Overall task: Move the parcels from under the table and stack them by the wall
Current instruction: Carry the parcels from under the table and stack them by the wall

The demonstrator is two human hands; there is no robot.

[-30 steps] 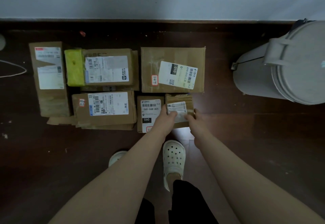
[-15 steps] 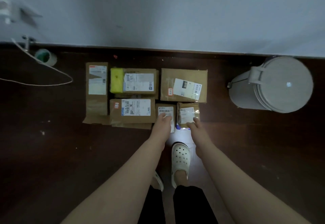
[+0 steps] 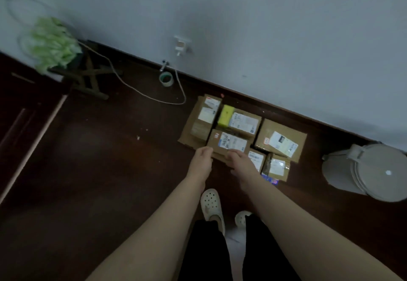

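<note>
Touching near edge of labelled parcel [image 3: 229, 143] with left hand [image 3: 201, 159] and right hand [image 3: 239, 162]; fingers [image 3: 207, 150] blurred, cannot tell whether clamped. Parcel just beyond fingers, near wall [image 3: 286, 38]. Risk of shoving yellow-taped parcel [image 3: 242, 123] beyond it askew, through uneven push.

Brown parcels [image 3: 280, 140] lie flat in a tight cluster on the dark floor [image 3: 99, 170], near the pale wall [image 3: 264, 27]; the left grip [image 3: 201, 159] touches the near left corner of the front labelled parcel [image 3: 229, 143]; the right grip [image 3: 241, 165] rests on its near edge, though whether the fingers curl round it cannot be told; a pale lidded bin [image 3: 365, 170] stands to the right, well apart; a tape roll [image 3: 166, 79], a white cable [image 3: 154, 98] and a green mop head [image 3: 51, 47] lie to the left; white clogs [image 3: 211, 205] show below.
</note>
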